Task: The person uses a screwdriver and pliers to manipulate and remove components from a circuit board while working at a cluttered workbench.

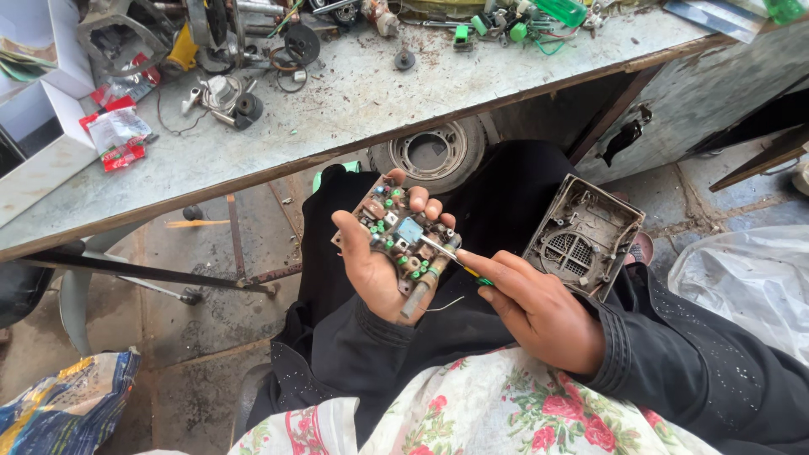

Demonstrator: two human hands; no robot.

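Head view: grimy, component-crowded circuit board (398, 236)

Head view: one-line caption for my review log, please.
Left hand cradles a circuit board while right hand touches a small screwdriver to it; grey casing on lap.

One head-worn camera looks steeply down, close over lap and workbench (354, 101).

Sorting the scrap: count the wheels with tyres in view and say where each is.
1: a small wheel under the workbench, behind the left hand holding the circuit board. Others may be hidden.
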